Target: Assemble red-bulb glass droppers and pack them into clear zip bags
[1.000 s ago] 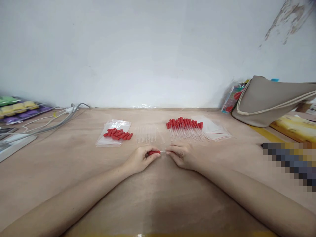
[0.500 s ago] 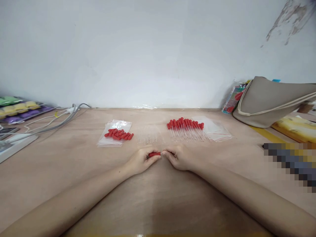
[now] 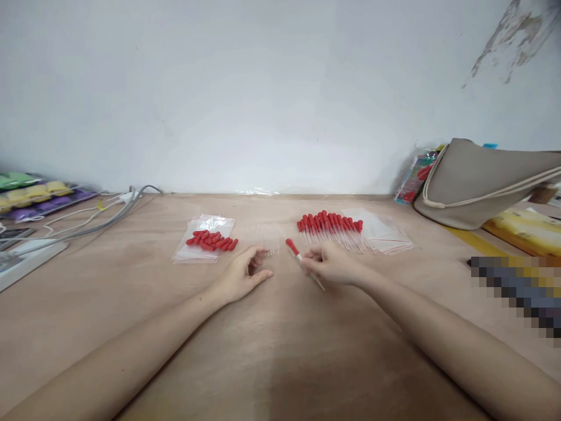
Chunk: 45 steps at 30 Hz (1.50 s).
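My right hand [image 3: 329,263] pinches a dropper [image 3: 293,247] by its clear tube, its red rubber bulb pointing up and to the left. Fingers apart and holding nothing, my left hand [image 3: 248,273] rests just left of it. Beyond my left hand lies a row of clear glass tubes [image 3: 262,235]. To the left, a pile of loose red rubber bulbs [image 3: 211,240] sits on a clear plastic bag [image 3: 186,251]. Past my right hand, several droppers with red bulbs [image 3: 328,225] lie side by side on the table.
Another clear bag [image 3: 390,234] lies right of the finished-looking droppers. A grey-beige bag [image 3: 482,181] and a yellow packet [image 3: 521,231] stand at the right. Cables [image 3: 118,213], a white power strip [image 3: 35,266] and a coloured tray [image 3: 48,196] occupy the left. A wall [image 3: 280,105] closes the back.
My left hand has let go of the red bulb and opened, moving slightly left. My right hand has moved right and up, carrying the dropper, which now shows whole.
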{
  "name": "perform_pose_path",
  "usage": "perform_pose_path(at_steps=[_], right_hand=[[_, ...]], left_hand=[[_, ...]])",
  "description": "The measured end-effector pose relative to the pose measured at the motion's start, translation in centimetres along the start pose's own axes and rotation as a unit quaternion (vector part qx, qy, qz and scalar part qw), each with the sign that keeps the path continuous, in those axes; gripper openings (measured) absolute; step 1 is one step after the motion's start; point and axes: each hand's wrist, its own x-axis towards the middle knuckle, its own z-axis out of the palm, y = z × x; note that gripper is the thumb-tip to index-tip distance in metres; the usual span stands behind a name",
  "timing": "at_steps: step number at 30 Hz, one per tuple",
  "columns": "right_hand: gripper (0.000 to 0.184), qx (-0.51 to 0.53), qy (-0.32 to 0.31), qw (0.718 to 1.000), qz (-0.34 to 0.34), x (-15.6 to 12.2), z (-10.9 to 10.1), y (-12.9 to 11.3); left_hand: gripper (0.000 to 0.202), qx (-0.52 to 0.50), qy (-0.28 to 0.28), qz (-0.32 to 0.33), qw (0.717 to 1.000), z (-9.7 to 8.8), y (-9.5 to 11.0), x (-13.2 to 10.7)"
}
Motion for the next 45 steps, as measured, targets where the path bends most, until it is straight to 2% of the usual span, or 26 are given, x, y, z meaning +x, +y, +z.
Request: perform_pose_path(at_steps=[3, 7, 11, 15, 21, 25, 32, 36, 39, 41, 43, 45], right_hand=[[0.022, 0.007, 0.076, 0.992, 0.098, 2.2, -1.4, 0.9], [0.023, -0.141, 0.155, 0.965, 0.156, 5.9, -1.3, 1.4], [0.023, -0.252, 0.169, 0.932, 0.198, 8.4, 0.3, 1.1], [0.03, -0.291, 0.166, 0.915, 0.227, 9.1, 1.3, 1.1], [0.031, -0.295, 0.161, 0.915, 0.223, 8.6, 1.2, 1.2], [0.032, -0.307, 0.161, 0.918, 0.191, 8.2, 1.4, 0.3], [0.028, -0.346, 0.07, 0.924, 0.148, 8.3, 3.2, -0.8], [0.023, -0.346, 0.061, 0.926, 0.14, 8.5, 4.1, -1.1], [0.025, -0.346, 0.079, 0.922, 0.152, 8.2, 4.0, -1.3], [0.028, -0.353, 0.111, 0.915, 0.16, 7.7, 3.7, -1.2], [0.03, -0.371, 0.159, 0.903, 0.151, 6.9, 3.4, -0.8], [0.032, -0.4, 0.201, 0.887, 0.118, 5.6, 3.1, -0.1]], left_hand=[[0.02, 0.008, -0.037, 0.03, 0.999, 0.0, 0.0, -0.2], [0.014, -0.001, -0.064, 0.064, 0.996, 0.2, 0.0, -0.4], [0.015, 0.008, -0.071, 0.08, 0.994, 0.3, -0.1, -0.4], [0.016, 0.006, -0.071, 0.082, 0.994, 0.3, 0.0, -0.4], [0.017, 0.009, -0.073, 0.091, 0.993, 0.4, 0.0, -0.3], [0.017, 0.008, -0.075, 0.095, 0.993, 0.3, 0.0, -0.2], [0.014, 0.017, -0.082, 0.092, 0.992, 0.3, 0.1, -0.2], [0.012, 0.07, -0.061, 0.085, 0.992, 0.7, 0.2, 0.0], [0.013, 0.16, -0.002, 0.08, 0.984, 0.1, -0.7, 0.6], [0.015, 0.221, 0.038, 0.067, 0.972, -1.1, -1.8, 1.2], [0.015, 0.269, 0.041, 0.053, 0.961, -2.7, -3.1, 1.6], [0.016, 0.305, 0.01, 0.045, 0.951, -4.1, -4.3, 1.8]])
